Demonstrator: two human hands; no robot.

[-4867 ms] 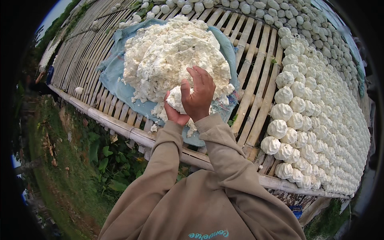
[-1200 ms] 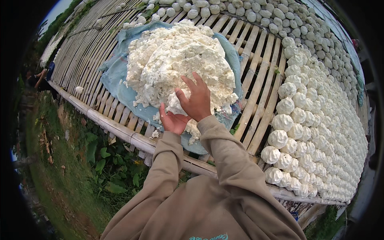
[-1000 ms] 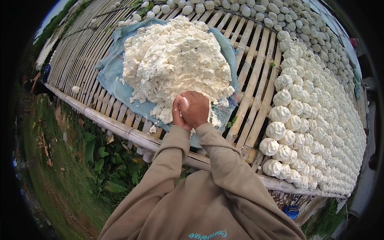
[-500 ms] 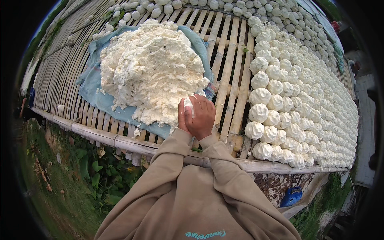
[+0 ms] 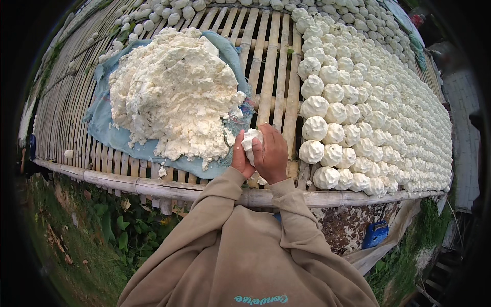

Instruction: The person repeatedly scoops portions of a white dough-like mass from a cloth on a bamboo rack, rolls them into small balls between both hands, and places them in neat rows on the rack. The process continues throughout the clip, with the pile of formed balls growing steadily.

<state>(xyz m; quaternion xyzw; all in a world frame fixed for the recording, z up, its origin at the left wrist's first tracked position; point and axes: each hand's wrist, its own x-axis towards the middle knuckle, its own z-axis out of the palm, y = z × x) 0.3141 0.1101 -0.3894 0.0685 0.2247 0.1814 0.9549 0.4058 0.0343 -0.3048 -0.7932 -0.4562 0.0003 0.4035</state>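
Between my two hands I hold a lump of white, crumbly, curd-like paste (image 5: 251, 141). My left hand (image 5: 240, 157) cups it from the left side. My right hand (image 5: 273, 154) wraps round it from the right, fingers bent over the top and the thumb across its front. Just left of my hands rises a big rough mound of the same paste (image 5: 171, 94), lying on a blue cloth (image 5: 105, 125). To the right, rows of shaped white balls with ridged tops (image 5: 335, 113) sit close together. The lump's underside is hidden by my palms.
A slatted bamboo platform (image 5: 262, 77) carries everything, with gaps between its slats and a thick pole (image 5: 128, 183) along the near edge. Smoother, greyer balls (image 5: 353, 15) line the back. Below the platform are green plants (image 5: 120, 233) and a blue container (image 5: 375, 234).
My hands have moved a little right, away from the mound's edge. They have loosened round the lump, so more of it shows. The whole view has shifted slightly.
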